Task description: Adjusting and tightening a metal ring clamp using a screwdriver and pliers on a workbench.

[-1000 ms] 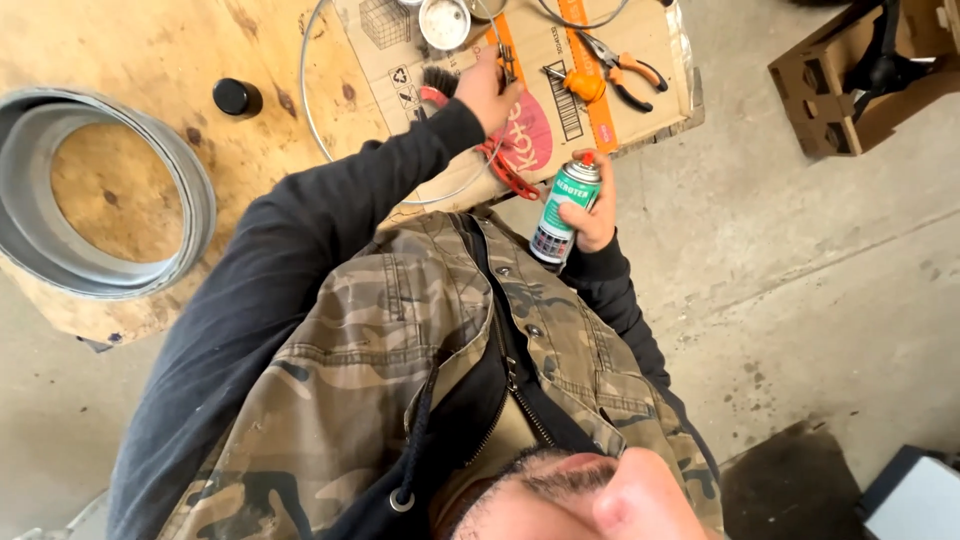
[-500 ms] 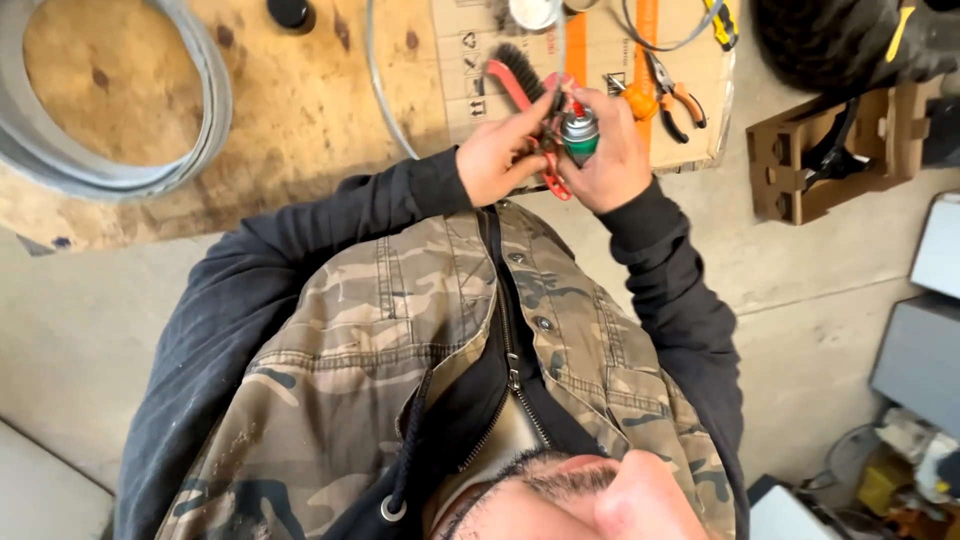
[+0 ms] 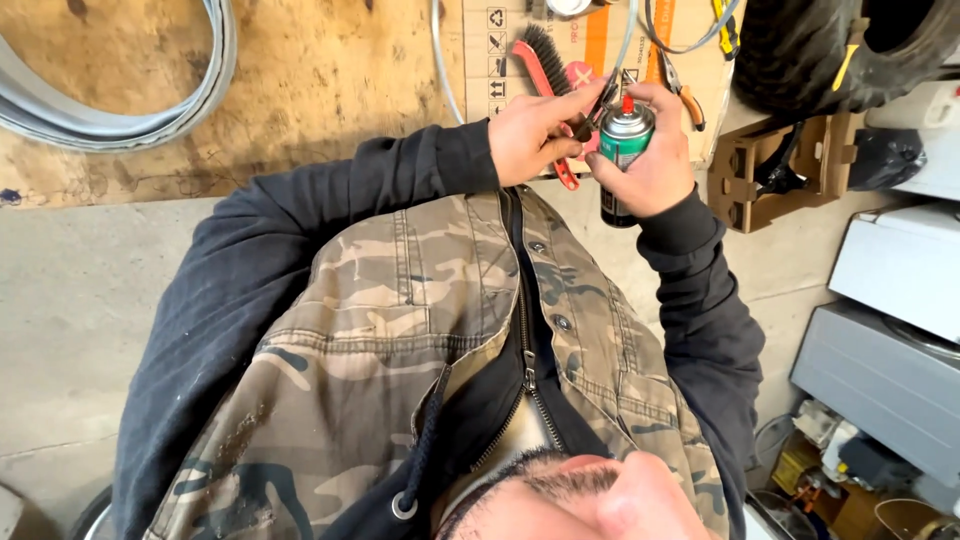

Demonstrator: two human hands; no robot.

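At upper centre of the frame, the right hand [image 3: 655, 165] grips a green spray can [image 3: 622, 150] upright while the left hand [image 3: 535, 130] pinches a small dark part at its red nozzle [image 3: 627, 103]. Fitting the nozzle seems under way; next calls for steady alignment

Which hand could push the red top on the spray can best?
Probably the right hand. It already wraps the spray can, with a finger curled close to the red top. The left hand is busy pinching a small dark piece beside it.
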